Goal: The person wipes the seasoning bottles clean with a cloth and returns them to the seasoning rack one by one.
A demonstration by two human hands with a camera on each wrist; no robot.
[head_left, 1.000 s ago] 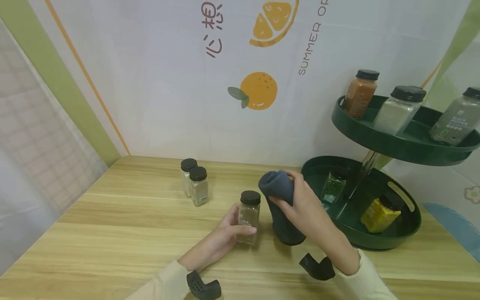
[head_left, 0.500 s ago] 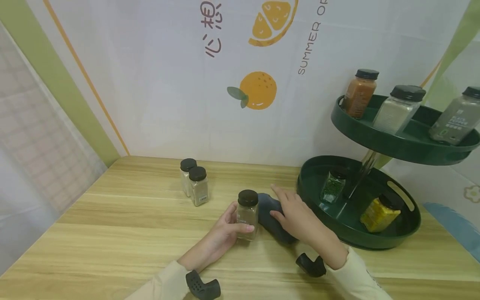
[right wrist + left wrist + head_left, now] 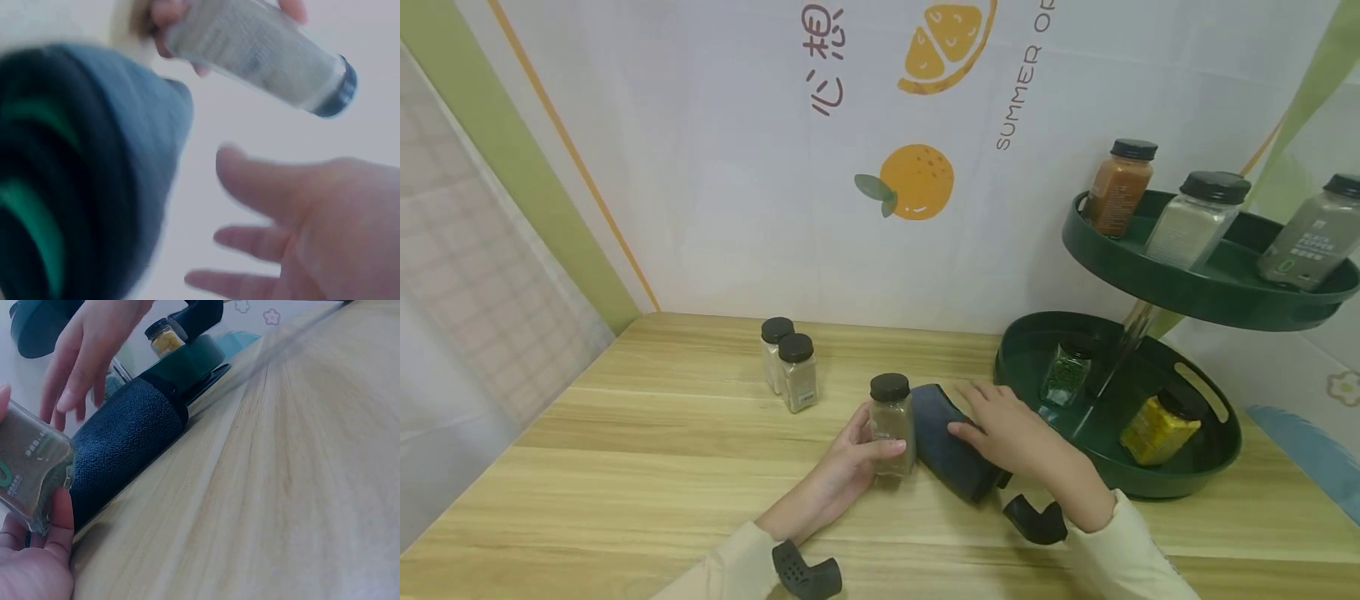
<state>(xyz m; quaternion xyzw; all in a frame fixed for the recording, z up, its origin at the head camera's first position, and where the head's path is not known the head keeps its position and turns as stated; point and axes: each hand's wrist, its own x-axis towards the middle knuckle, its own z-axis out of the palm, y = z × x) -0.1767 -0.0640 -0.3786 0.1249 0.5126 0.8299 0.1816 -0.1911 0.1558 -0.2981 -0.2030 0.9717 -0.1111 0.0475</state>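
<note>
My left hand (image 3: pixel 848 457) grips a black-lidded jar of brownish-grey spice (image 3: pixel 892 421) near the middle of the wooden table, thumb across its front. In the left wrist view the jar (image 3: pixel 31 453) is tilted across the fingers. Just right of it lies a rolled dark blue cloth (image 3: pixel 942 446), its textured outside facing the left wrist camera. My right hand (image 3: pixel 1011 429) is over the cloth's right side in the head view. The right wrist view shows that hand (image 3: pixel 325 219) with fingers and thumb spread apart, nothing between them, and the cloth roll (image 3: pixel 147 119) beside it.
Two pale spice jars (image 3: pixel 797 375) stand at the back left. On the right is a two-tier green rack (image 3: pixel 1195 296), with several jars up top and a green-filled jar (image 3: pixel 1065 375) and a yellow-filled jar (image 3: pixel 1159 429) below.
My right hand has lowered the upright cloth roll onto the table and let go of it; the roll now lies on its side. The left hand's jar has shifted slightly left and up.
</note>
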